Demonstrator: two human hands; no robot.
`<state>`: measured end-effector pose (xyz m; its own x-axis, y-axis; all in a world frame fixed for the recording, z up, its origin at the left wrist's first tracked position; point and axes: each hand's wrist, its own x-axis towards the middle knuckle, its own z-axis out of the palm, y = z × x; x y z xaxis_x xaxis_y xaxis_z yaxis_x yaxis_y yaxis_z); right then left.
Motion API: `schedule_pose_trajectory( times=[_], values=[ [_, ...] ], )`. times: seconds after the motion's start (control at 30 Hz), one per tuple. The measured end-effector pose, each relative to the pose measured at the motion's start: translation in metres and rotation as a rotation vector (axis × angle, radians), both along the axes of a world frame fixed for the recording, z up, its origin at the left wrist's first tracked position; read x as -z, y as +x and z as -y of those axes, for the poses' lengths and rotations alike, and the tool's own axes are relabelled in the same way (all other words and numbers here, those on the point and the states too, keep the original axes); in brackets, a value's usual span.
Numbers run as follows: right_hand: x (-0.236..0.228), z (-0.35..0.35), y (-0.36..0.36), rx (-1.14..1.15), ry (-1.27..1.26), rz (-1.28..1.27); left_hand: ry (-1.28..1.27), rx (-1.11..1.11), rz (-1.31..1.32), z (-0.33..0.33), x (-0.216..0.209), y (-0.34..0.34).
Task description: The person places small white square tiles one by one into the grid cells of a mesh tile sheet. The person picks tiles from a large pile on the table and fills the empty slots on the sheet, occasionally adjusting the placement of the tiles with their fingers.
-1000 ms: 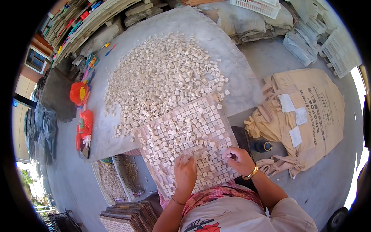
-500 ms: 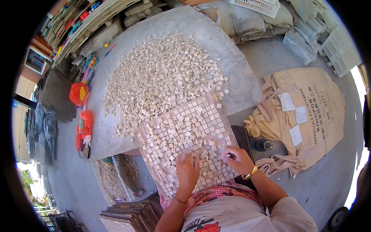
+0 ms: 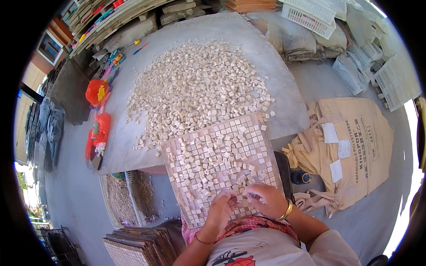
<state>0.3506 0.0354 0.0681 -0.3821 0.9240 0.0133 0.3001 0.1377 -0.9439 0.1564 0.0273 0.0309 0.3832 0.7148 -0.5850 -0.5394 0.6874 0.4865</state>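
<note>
- Concrete floor (image 3: 80, 199) all round; one large grey table (image 3: 119, 153) fills the far middle, spread with one heap of pale tiles (image 3: 199, 84), too many to count.
- One gridded tray (image 3: 270, 146) near the person, its far part overlapping the table's near edge; loose tiles lie over its cells, far too many to tally; nearly square, long axis hard to tell; turned so its far edge slants, right corner farther off than left.
- Two hands over the tray's near side; left hand (image 3: 221, 207) and right hand (image 3: 268, 200) close together, fingers curled inward; one small tile (image 3: 240, 198) shows between the fingertips; cannot tell whether either hand grips it.
- Right: one tan sack (image 3: 328, 111) bearing three white papers (image 3: 329, 133); one dark bottle (image 3: 300, 177) between sack and tray.
- Near left: one stack of boards (image 3: 126, 253).
</note>
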Motion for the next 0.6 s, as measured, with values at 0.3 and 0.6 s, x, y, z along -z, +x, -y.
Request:
schedule_pose_trajectory(
  times=[0.3,0.6],
  values=[
    [0.03,-0.049,-0.042,0.09,0.262,0.315,-0.061,0.006,0.302,0.005,0.0,-0.015],
    [0.05,-0.061,-0.059,0.191,0.511,0.677,0.261,-0.021,0.525,0.015,0.001,-0.034]
  ],
)
